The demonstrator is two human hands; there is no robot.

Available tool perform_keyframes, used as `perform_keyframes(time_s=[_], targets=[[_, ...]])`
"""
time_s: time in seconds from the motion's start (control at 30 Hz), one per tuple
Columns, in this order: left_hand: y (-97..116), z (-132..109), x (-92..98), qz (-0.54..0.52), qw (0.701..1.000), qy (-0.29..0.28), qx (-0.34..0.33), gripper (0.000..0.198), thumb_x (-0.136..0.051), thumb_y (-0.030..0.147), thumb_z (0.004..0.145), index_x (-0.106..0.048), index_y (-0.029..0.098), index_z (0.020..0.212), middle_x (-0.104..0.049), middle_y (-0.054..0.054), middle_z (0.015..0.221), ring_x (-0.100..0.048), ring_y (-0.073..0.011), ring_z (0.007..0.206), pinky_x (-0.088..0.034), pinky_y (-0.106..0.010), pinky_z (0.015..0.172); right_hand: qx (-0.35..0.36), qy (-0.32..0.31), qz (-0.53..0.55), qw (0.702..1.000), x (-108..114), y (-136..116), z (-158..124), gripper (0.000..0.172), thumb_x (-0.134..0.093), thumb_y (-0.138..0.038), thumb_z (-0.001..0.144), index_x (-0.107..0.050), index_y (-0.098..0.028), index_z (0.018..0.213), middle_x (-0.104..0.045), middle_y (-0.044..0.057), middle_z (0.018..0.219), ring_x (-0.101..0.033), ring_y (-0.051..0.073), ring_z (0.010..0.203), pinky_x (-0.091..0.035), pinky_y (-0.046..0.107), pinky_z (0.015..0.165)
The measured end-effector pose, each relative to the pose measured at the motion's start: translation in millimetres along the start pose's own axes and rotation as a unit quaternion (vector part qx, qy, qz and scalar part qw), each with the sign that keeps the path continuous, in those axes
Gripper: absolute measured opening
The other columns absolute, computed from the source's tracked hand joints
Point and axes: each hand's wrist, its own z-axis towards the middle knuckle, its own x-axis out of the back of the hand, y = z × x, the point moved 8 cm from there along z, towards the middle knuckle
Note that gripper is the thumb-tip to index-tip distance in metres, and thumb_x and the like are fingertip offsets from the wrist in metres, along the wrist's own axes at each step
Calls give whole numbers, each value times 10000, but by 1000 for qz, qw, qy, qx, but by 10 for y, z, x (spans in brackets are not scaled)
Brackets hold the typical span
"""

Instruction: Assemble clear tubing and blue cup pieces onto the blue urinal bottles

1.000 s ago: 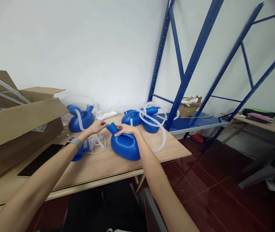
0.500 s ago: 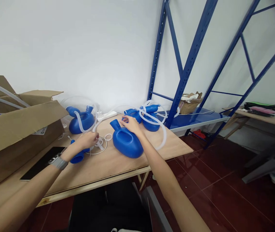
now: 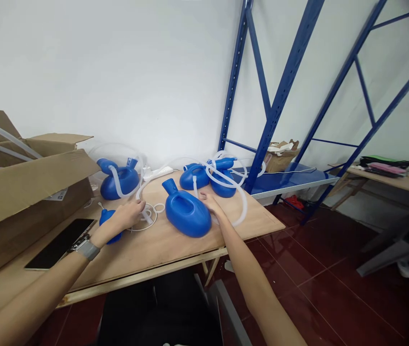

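A blue plastic urinal bottle [image 3: 188, 211] lies on the table in front of me, its open neck tilted toward the far left. My right hand [image 3: 210, 203] is just beyond its right side, fingers closed at a clear plastic tube [image 3: 196, 186]. Left of the bottle, my left hand [image 3: 129, 214] is closed where another clear tube [image 3: 138, 193] reaches the fingers; its grip is partly hidden. Beneath that wrist sits a blue cap piece [image 3: 105, 216], mostly covered. A white ring [image 3: 159, 208] and a coiled thin white cord [image 3: 151, 222] lie beside the left hand.
More blue bottles with tubes stand at the back left [image 3: 120, 185] and back right [image 3: 223, 185]. An open cardboard box [image 3: 35, 187] fills the left side. A phone [image 3: 60, 244] and a power strip [image 3: 158, 173] lie on the table. Blue shelving [image 3: 280, 91] rises at the right.
My right hand has left the bottle's neck side and moved right and toward me, beside a tube. My left hand has shifted slightly left, covering more of the blue cap piece.
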Motion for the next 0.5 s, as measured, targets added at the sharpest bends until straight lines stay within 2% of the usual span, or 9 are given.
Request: perform_keyframes(time_s=[0.07,0.13,0.2,0.3,0.4,0.47,0.5], targets=[[-120,5,50,-9,1000,18,19,339,-390,210,980,-610,189,1236,-704,-189,1214,-717,-346,1053,-546,-411,775,4,-6,29,1000,-12,30,-3,667,-784,-275,717,-582,-145,1339,-749,125,1047,-727,284,933,-603,393,797],[-308,-14,114,-23,998,45,49,380,-368,210,987,-584,216,1300,-715,-166,1193,-729,-327,983,-545,-402,759,18,0,54,998,8,26,-14,566,-760,-321,726,-607,-161,1247,-724,88,971,-710,254,881,-595,368,775],[-497,-50,152,-23,995,66,67,443,-396,175,957,-573,250,1356,-699,-152,1257,-731,-312,965,-548,-389,746,39,15,75,996,55,-4,-21,455,-715,-377,755,-610,-187,1154,-686,59,945,-683,220,862,-581,340,782],[-634,-102,146,21,996,77,34,557,-547,126,850,-617,274,1382,-621,-171,1421,-684,-348,1154,-566,-421,854,64,33,97,993,118,-58,-11,383,-665,-440,787,-580,-212,1083,-629,24,925,-638,178,820,-562,310,779],[-567,-130,121,60,993,98,-30,621,-634,84,793,-673,305,1371,-515,-177,1583,-492,-403,1448,-473,-537,1096,73,33,97,992,123,-105,25,383,-663,-497,800,-570,-212,1038,-592,4,864,-597,163,751,-543,303,731],[-411,-114,73,65,989,99,-89,621,-609,46,805,-699,325,1353,-487,-142,1633,-383,-374,1548,-340,-579,1215,75,28,85,993,100,-132,44,376,-671,-508,798,-577,-205,1000,-589,3,827,-584,168,731,-534,308,711],[-322,-93,37,59,987,92,-118,599,-593,30,808,-725,323,1313,-514,-125,1620,-380,-346,1558,-283,-569,1251,76,27,77,994,86,-143,47,369,-675,-502,795,-581,-203,989,-602,9,828,-587,174,738,-534,313,712]])
